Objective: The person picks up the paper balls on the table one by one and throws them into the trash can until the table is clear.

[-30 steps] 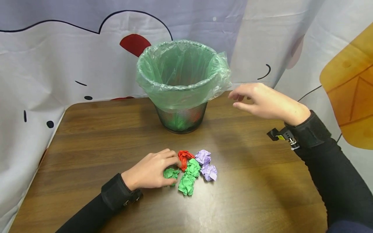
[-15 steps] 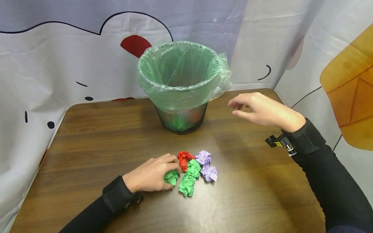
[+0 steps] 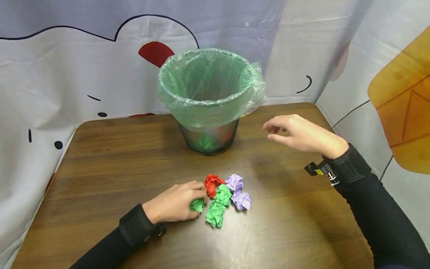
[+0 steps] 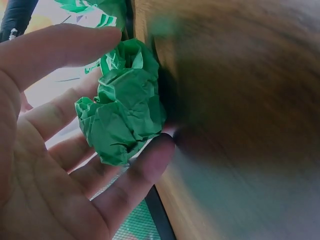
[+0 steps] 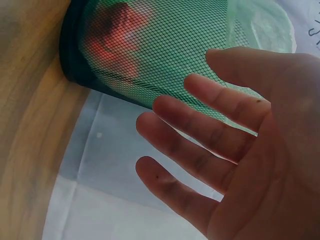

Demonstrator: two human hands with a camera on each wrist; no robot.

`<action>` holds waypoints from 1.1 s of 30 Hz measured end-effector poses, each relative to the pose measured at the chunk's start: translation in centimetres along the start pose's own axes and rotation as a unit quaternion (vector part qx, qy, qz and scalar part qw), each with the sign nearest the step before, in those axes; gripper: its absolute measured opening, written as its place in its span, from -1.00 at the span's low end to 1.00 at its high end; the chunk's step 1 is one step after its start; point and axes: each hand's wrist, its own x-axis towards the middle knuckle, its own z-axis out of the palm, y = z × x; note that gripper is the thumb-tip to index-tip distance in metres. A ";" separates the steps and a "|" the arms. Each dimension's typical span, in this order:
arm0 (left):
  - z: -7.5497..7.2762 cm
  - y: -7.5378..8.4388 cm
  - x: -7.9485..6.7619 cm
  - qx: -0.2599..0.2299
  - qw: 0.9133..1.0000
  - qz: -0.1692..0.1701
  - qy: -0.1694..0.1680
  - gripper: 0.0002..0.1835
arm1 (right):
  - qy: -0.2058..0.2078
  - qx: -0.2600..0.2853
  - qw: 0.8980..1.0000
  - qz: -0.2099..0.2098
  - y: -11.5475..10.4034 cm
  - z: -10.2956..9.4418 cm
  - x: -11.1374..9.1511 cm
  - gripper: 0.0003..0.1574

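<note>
My left hand (image 3: pixel 178 202) lies low over the table, its fingers and thumb curled round a crumpled green paper ball (image 3: pixel 196 205). In the left wrist view the same green paper ball (image 4: pixel 122 105) sits between thumb and fingers. Just to its right are a red paper ball (image 3: pixel 213 185), two more green ones (image 3: pixel 215 215) and two purple ones (image 3: pixel 241 200), bunched closely. My right hand (image 3: pixel 295 133) hovers right of the bin with relaxed, bent fingers, holding nothing. In the right wrist view its fingers (image 5: pixel 200 122) are spread, with the palm bare.
Behind the paper balls stands a black mesh bin (image 3: pixel 209 141) with a green plastic liner (image 3: pixel 201 114) folded over its rim. Red and green shapes show through the mesh. The wooden table (image 3: pixel 117 157) ends at a printed curtain (image 3: pixel 127 82) at the back and sides.
My left fingers and thumb have closed in round the green paper ball. My right hand has sunk lower beside the bin. The other paper balls stay where they were.
</note>
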 end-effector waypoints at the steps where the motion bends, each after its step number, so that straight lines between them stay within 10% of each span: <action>1: 0.0 0.0 0.0 -0.002 1.000 0.001 0.001 -0.70 | -0.001 0.001 1.000 -0.001 0.0 0.2 0.0 -0.69; 18: -0.9 -0.4 0.2 -0.020 0.994 0.033 0.105 -0.84 | -0.032 0.019 0.999 -0.022 0.7 2.7 -0.2 -0.69; 33: -6.1 0.1 1.8 -0.007 0.965 0.095 0.245 -0.90 | -0.044 0.031 0.998 -0.025 0.8 4.1 -0.5 -0.68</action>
